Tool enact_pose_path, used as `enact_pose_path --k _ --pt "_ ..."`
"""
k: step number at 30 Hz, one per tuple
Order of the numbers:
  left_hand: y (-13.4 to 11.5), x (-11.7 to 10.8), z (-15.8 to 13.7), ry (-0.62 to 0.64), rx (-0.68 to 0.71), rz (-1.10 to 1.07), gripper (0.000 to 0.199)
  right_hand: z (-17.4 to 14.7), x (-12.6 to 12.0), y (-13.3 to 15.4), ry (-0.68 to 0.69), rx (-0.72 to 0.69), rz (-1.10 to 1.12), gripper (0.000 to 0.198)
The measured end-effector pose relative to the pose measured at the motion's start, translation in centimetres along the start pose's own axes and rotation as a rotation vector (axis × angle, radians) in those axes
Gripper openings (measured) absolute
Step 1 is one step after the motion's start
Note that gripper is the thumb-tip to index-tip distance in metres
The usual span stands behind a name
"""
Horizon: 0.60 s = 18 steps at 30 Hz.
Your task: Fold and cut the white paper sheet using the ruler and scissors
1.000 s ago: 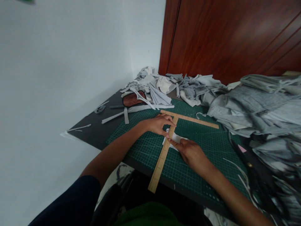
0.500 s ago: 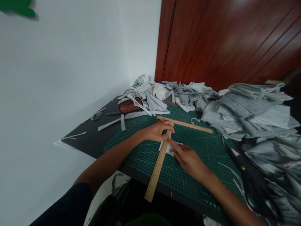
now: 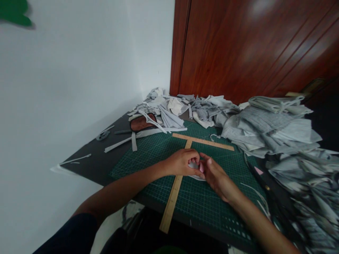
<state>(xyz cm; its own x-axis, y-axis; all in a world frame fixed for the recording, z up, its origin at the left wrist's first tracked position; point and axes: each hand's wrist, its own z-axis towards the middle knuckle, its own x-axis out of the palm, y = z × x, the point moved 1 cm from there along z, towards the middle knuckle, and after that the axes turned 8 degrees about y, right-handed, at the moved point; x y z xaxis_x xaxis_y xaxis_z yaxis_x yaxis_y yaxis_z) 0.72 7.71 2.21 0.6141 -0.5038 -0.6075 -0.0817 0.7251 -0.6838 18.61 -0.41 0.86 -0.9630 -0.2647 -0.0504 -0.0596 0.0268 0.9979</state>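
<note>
My left hand (image 3: 185, 163) is closed, its fingers curled and its thumb on a small light grey fabric piece (image 3: 198, 177). Facing it, my right hand (image 3: 218, 178) brings its fingertips against the left ones. A small pink piece (image 3: 202, 167) shows between the fingertips, seemingly pinched by the right hand; its far side is hidden. Under the left hand lies a wooden T-square (image 3: 173, 197), its crossbar (image 3: 212, 142) toward the back and its blade reaching past the table's front edge. The hands cover part of the blade and most of the fabric.
A green cutting mat (image 3: 148, 155) covers much of the dark table. Fabric scraps (image 3: 169, 116) heap along the back, beside a brown oval piece (image 3: 143, 122). Folded grey fabric (image 3: 272, 123) is stacked at right. Black scissors (image 3: 275, 201) and a pink triangle (image 3: 259, 170) lie nearby.
Both hands have left the T-square's edge and come together over the fabric. My left hand has moved nearer and curled; my right index finger no longer points along the blade.
</note>
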Motion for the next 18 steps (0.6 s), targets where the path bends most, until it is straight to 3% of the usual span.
enact_pose_path --k 4,9,15,18 --pt "0.0 1.1 0.0 0.038 -0.033 -0.001 0.024 0.0 0.5 0.3 -0.058 -0.029 0.266 0.049" --pt "0.7 1.1 0.0 0.024 -0.042 -0.002 0.008 -0.2 0.8 0.0 -0.079 -0.098 0.278 0.044" --pt "0.2 -0.5 0.5 -0.184 0.006 -0.067 0.022 -0.5 1.2 -0.3 -0.032 -0.235 0.206 0.05" --pt "0.5 -1.5 0.9 -0.221 -0.054 -0.238 0.03 -1.1 2.1 -0.9 -0.146 -0.306 0.085 0.045"
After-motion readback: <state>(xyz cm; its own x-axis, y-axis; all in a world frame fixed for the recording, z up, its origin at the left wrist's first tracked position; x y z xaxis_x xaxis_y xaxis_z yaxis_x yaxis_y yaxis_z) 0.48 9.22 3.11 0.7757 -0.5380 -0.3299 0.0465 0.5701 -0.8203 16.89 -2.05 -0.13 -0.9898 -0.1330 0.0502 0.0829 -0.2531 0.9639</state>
